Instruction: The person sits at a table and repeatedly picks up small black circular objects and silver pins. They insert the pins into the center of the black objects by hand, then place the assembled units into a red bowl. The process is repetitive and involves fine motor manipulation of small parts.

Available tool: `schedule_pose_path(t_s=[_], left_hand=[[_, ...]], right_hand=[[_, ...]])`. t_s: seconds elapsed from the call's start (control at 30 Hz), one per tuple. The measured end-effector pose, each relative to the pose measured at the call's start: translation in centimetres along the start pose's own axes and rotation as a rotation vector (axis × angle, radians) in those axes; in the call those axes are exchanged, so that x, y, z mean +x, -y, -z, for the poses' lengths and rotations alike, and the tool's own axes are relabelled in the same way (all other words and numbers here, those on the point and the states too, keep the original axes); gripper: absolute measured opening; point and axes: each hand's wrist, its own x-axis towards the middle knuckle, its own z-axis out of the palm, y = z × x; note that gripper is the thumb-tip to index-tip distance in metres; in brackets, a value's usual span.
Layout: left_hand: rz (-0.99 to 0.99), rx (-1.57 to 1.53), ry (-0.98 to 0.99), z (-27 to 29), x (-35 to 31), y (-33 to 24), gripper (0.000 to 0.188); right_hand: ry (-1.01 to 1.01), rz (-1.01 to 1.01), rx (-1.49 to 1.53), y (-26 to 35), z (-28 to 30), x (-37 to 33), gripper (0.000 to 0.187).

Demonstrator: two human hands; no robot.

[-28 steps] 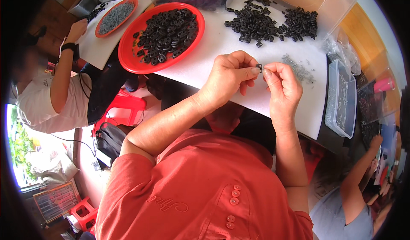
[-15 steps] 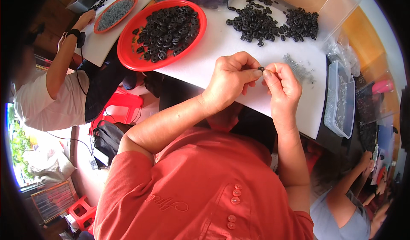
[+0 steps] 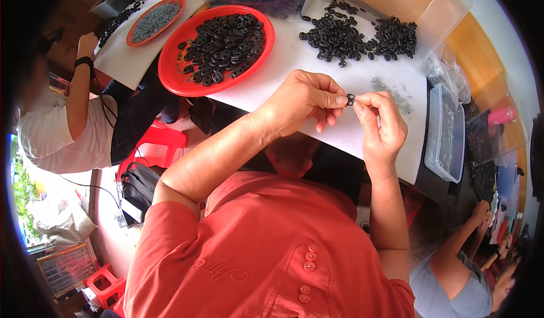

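Between my hands, above the near part of the white table, is a small black two-holed piece. My left hand pinches its left side between thumb and forefinger, the other fingers curled below. My right hand is closed at the piece's right edge, thumb against forefinger; anything finer in that pinch is too small to make out. Loose black pieces lie heaped beyond my hands. A small scatter of thin clear or grey pins lies just past my right hand.
To the left, a red round tray holds many black two-holed pieces. A clear plastic box with thin pieces stands at the table's right edge. Large clear bins line the back. One person works at left, another at lower right.
The black piece now shows more clearly between my fingertips, its two holes visible. My right hand has shifted slightly right and down. The person at left has drawn a hand back from the grey-filled tray.
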Motion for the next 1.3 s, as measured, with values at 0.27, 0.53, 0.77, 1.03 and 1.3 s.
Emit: schedule_pose_path(t_s=[0.27, 0.53, 0.77, 1.03, 1.3], left_hand=[[0.038, 0.023, 0.062, 0.5, 0.9, -0.1, 0.015], [-0.135, 0.294, -0.109, -1.2, -0.1, 1.1, 0.011], [-0.129, 0.27, -0.171, -1.5, 0.0, 1.4, 0.012], [-0.17, 0.335, -0.125, -0.9, 0.0, 1.3, 0.013], [-0.147, 0.291, -0.133, 0.4, -0.5, 0.8, 0.013]], right_hand=[[0.053, -0.01, 0.039, -0.3, 0.4, 0.2, 0.01], [0.047, -0.465, 0.311, -0.3, -0.2, -1.5, 0.007], [0.015, -0.676, 0.468, 0.2, -0.1, -0.8, 0.004], [0.057, -0.707, 0.515, 0.1, -0.4, -0.3, 0.003], [0.259, -0.742, 0.311, -0.4, 0.4, 3.5, 0.012]])
